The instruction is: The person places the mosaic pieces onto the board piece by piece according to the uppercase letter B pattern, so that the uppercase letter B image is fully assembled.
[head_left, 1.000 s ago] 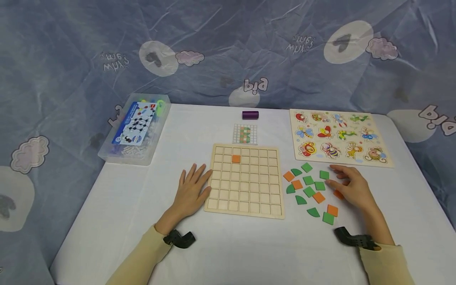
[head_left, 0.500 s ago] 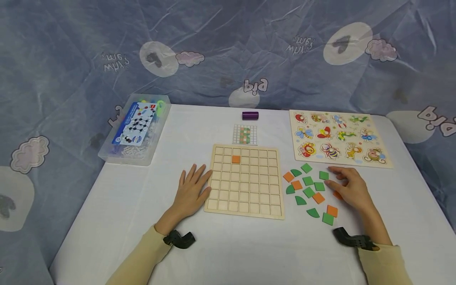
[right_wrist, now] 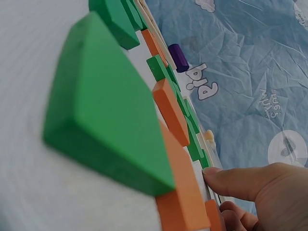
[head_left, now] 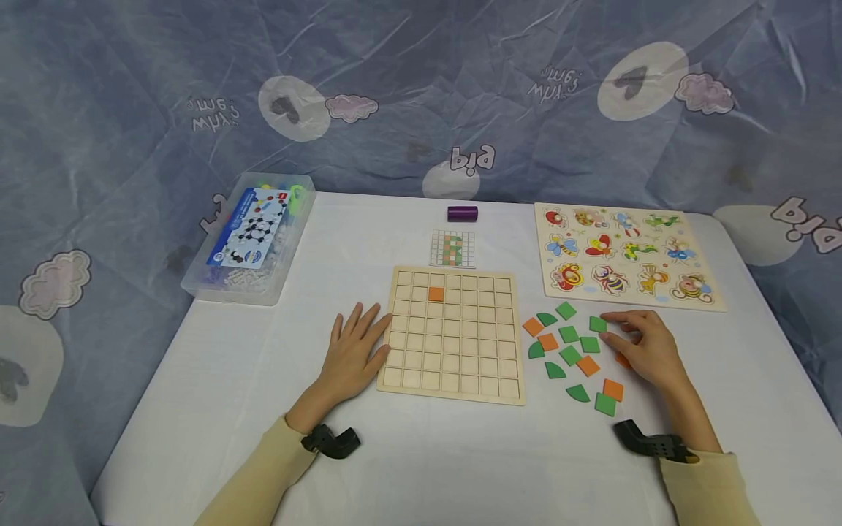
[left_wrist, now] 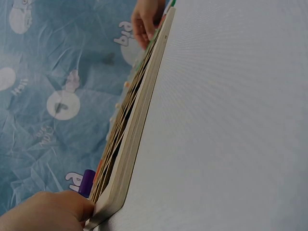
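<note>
A wooden grid board (head_left: 460, 343) lies mid-table with one orange square tile (head_left: 435, 294) set in a cell near its top. My left hand (head_left: 351, 358) lies flat with fingers spread, its fingertips and thumb at the board's left edge. To the right of the board my right hand (head_left: 647, 347) pinches at a green square tile (head_left: 598, 324), thumb and index finger at its right side. In the right wrist view the thumb (right_wrist: 236, 183) meets that tile's end. Another orange tile (head_left: 622, 360) is partly hidden under the right hand.
Loose green and orange tiles, square and quarter-round, lie between board and right hand, among them a green quarter-round (head_left: 578, 393). A small pattern card (head_left: 452, 248) and purple cylinder (head_left: 463, 214) are behind the board. An insect puzzle (head_left: 628, 252) sits back right, a plastic box (head_left: 250, 237) back left.
My right index finger has come down toward the thumb, onto the green square tile's edge. The left hand and the board stay where they were.
</note>
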Available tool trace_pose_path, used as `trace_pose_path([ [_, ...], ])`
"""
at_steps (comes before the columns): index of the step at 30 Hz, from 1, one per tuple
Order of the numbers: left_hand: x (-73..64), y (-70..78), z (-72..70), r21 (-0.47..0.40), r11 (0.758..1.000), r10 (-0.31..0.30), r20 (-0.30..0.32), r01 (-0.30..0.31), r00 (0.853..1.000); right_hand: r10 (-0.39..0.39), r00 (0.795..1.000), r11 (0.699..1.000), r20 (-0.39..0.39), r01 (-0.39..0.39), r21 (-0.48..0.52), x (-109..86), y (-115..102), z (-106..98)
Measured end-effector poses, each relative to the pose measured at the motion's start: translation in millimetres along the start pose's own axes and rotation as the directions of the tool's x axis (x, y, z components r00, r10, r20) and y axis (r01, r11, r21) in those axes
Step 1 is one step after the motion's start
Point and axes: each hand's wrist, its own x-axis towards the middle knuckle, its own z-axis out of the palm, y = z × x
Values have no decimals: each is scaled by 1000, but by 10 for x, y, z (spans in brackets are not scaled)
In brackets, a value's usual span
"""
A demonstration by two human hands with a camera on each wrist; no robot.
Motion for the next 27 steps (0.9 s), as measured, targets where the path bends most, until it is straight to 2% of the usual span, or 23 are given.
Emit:
trace_pose_path([
  [5,2,-11,5,5,1000,3,-7,-3,1000,4,1000,1000,-7,-4,-13,8,6,1],
  [10,13,-19,21,12,1000,11,-12,-11,1000,50,998,998,-30,-50,-22,3,6,-45],
  [16,23,-20,28,12,1000,12,1,-12,1000,79,996,996,-38,-78,32,-9,-76,-131],
  [20,22,-21,24,19,1000,11,3,-11,1000,70,997,993,-43,-66,99,24,-271,-147],
  [25,15,-21,14,16,1000,9,-1,-9,1000,-7,999,990,-40,12,139,164,-629,-70],
  [27,13,-24,16,16,1000,5,1,-5,1000,-66,997,987,-28,70,145,240,-786,-5],
])
